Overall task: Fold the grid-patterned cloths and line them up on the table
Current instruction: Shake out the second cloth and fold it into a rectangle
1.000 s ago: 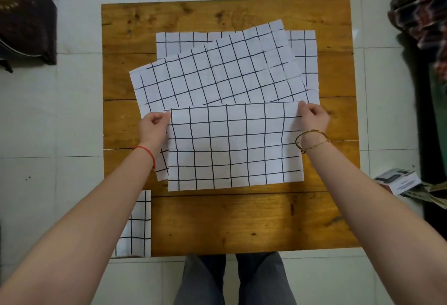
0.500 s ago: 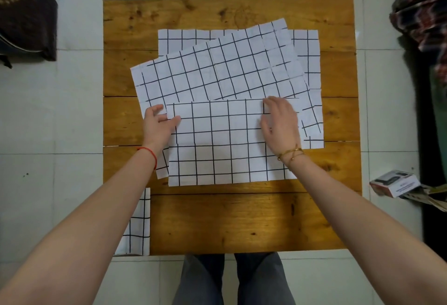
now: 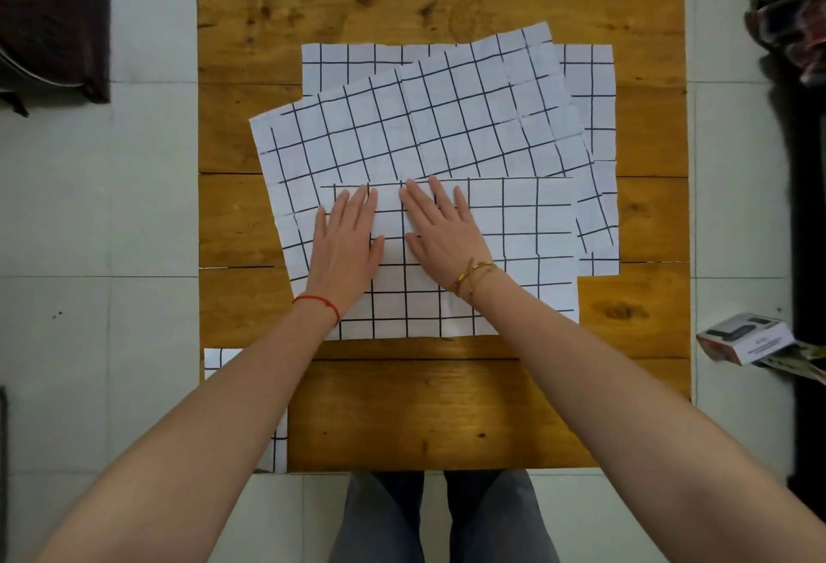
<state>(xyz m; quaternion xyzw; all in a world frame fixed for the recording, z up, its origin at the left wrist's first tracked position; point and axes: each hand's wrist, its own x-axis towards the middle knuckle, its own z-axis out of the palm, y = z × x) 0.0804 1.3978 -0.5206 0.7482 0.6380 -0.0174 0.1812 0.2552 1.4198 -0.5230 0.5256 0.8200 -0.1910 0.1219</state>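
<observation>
A folded white cloth with a black grid lies on the wooden table, its fold along the far edge. My left hand and my right hand press flat on its left half, side by side, fingers straight. Under it a tilted, unfolded grid cloth spreads toward the far side. A third grid cloth lies squarely beneath both, showing at the back and right. Another folded grid cloth peeks out at the table's near left corner, mostly hidden by my left forearm.
Bare wood runs along the table's near edge and far edge. On the tiled floor a small box lies to the right, dark fabric at the far right and a dark bag at the far left.
Both hands let go of the folded cloth's far corners and slid inward over it; they now lie flat together on its left half.
</observation>
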